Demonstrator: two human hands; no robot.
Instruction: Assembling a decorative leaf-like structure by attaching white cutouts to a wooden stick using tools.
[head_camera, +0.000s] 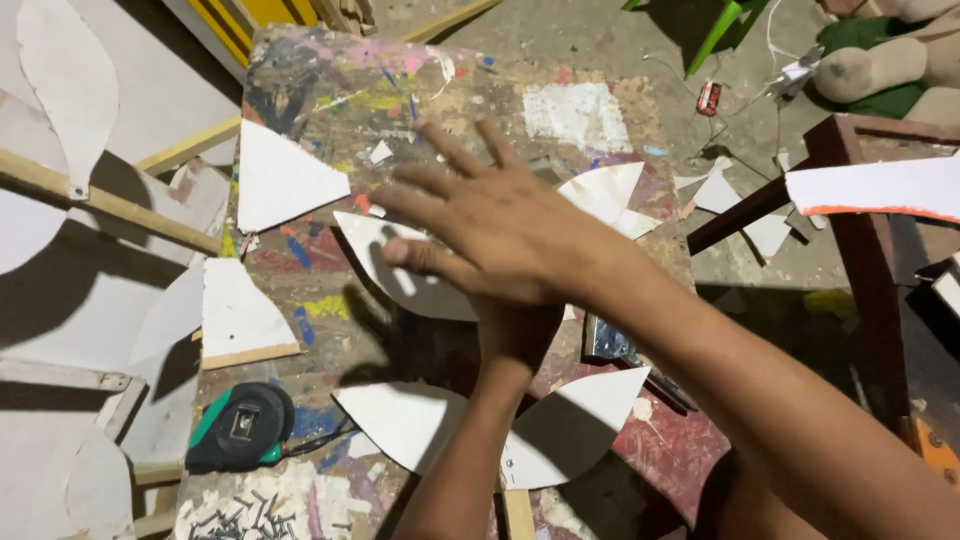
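Right hand (500, 225) spread flat; white leaf-shaped card (420, 275) beneath.

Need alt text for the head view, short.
Right hand hovers, fingers spread, above a white petal-shaped cutout on a paint-spattered board; the left hand lies under it. More white cutouts and a green-black tape measure lie around.

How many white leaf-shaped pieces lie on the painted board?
4: one under the right hand, one upper right, two at the near edge. The hands may hide others.
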